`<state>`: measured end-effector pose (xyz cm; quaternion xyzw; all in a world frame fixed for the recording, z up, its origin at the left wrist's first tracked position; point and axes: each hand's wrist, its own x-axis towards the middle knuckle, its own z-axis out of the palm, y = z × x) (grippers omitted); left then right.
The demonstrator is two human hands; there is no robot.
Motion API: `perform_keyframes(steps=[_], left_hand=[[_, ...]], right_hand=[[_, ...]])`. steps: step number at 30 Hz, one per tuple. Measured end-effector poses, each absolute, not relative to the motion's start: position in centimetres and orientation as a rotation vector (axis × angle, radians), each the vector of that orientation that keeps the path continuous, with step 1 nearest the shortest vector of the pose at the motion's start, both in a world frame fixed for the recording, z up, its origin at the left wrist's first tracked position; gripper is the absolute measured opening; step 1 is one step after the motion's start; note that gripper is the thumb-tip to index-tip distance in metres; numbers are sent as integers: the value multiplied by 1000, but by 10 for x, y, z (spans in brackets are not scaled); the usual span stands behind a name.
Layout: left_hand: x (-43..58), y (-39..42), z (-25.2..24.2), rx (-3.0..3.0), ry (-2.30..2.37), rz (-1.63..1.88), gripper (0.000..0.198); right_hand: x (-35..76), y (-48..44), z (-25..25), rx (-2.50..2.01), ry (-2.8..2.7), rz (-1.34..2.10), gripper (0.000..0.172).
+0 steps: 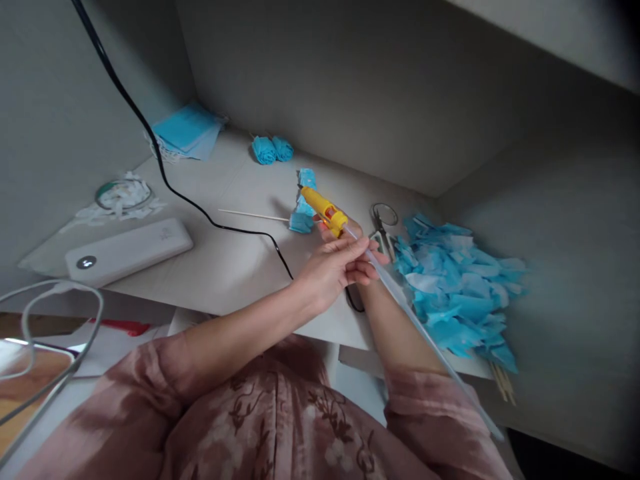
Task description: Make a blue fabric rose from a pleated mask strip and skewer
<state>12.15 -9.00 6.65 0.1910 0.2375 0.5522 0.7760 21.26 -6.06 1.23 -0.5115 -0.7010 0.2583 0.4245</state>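
Observation:
A yellow glue gun points away from me over the white desk, its nozzle near a blue tissue flower on a thin wooden stick. My right hand is mostly hidden behind my left hand and seems to grip the gun. A long clear glue stick runs from the gun's back end toward my lap. My left hand is pinched around this stick just behind the gun. The gun's black cord trails off to the upper left.
A heap of cut blue and white tissue pieces lies at the right, scissors beside it. Two blue rolled flowers, folded blue sheets, a white flat box and white scraps sit at the left and back.

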Motion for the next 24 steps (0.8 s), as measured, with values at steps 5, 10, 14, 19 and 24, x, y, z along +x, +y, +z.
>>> perform_keyframes(steps=[5, 10, 14, 19, 24], left_hand=[[122, -90, 69, 433, 522, 1206, 23], [123, -89, 71, 477, 490, 1209, 26], [109, -95, 61, 678, 579, 1158, 36], [78, -95, 40, 939, 951, 1526, 24], [63, -77, 30, 1000, 1110, 1707, 16]], right_hand=[[206, -71, 26, -1346, -1680, 609, 38], [203, -69, 23, -1474, -1617, 532, 31], [207, -31, 26, -1269, -1800, 817, 32], [208, 13, 28, -916, -1832, 1080, 51], [205, 11, 21, -933, -1762, 1054, 58]])
